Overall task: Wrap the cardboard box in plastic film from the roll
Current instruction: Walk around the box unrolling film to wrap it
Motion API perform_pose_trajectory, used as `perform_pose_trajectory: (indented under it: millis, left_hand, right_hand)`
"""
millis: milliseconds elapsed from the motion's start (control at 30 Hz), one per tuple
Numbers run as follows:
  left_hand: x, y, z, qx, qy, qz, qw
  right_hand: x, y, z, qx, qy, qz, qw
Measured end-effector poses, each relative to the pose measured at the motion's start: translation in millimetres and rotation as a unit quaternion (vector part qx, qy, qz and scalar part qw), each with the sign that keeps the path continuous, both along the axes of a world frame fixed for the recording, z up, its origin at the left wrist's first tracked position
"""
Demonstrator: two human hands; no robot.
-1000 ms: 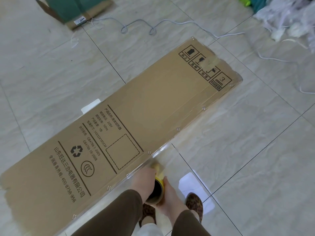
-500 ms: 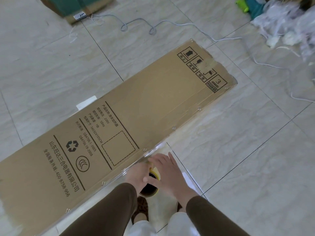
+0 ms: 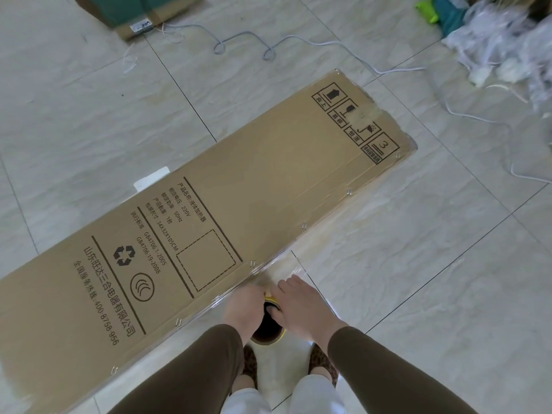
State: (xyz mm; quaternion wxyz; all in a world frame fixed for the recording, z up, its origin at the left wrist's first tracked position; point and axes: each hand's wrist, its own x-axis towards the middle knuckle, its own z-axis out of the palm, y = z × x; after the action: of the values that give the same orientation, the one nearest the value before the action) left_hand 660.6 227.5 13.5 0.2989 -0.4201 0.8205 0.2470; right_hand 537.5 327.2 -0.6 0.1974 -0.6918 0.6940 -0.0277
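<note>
So I've got the long brown cardboard box point(image 3: 227, 222) lying flat on the grey tiled floor point(image 3: 418, 279), running diagonally from lower left to upper right, with its near long edge right in front of my feet. The roll of clear plastic film on its yellow-rimmed cardboard core point(image 3: 268, 327) is held upright just beside that edge, open end of the core facing up at the camera. I reckon that's so the film can pay out sideways along the box side while I walk it round.

Left hand point(image 3: 243, 307) is curled round the roll's left side, gripping it. Right hand point(image 3: 301, 306) sits on the other side with the thumb hooked into the core hole and the fingers point(image 3: 294, 282) stretched forward over a sheet of film point(image 3: 294, 268) that's pulled out toward the box edge. Looks like that's to keep the sheet taut.

The box top already has a glossy look, so I'd guess some film is on, hard to say how much.

Printing I can read: "220V", "50Hz", "34X32X105CM", "GB4706.1-2005", "GB4706.19-2008", "400 8758 956", a recycling symbol, and a stacking mark with a "3" at the far end. The rest is Chinese text.
</note>
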Motion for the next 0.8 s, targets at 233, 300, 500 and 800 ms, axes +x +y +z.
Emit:
perform_pose_trajectory:
  millis: [233,300,500,800]
  left_hand:
    - [1.8,-2.2,-3.8,-0.006,0.011,0.008,1.0]
    - [1.7,-0.3,-3.9,-0.006,0.008,0.016,1.0]
    - [-2.0,5.3,-3.5,-0.015,0.006,0.012,1.0]
    - [-1.5,11.2,-4.7,0.006,-0.003,0.036,0.999]
  right_hand:
    - [0.0,-9.0,1.4,-0.046,0.014,-0.02,0.999]
    - [-2.1,-9.1,3.8,-0.043,0.017,-0.012,0.999]
    - [-3.5,0.2,6.5,-0.007,-0.026,-0.067,0.997]
    - [1.7,17.4,12.8,0.042,-0.097,-0.186,0.977]
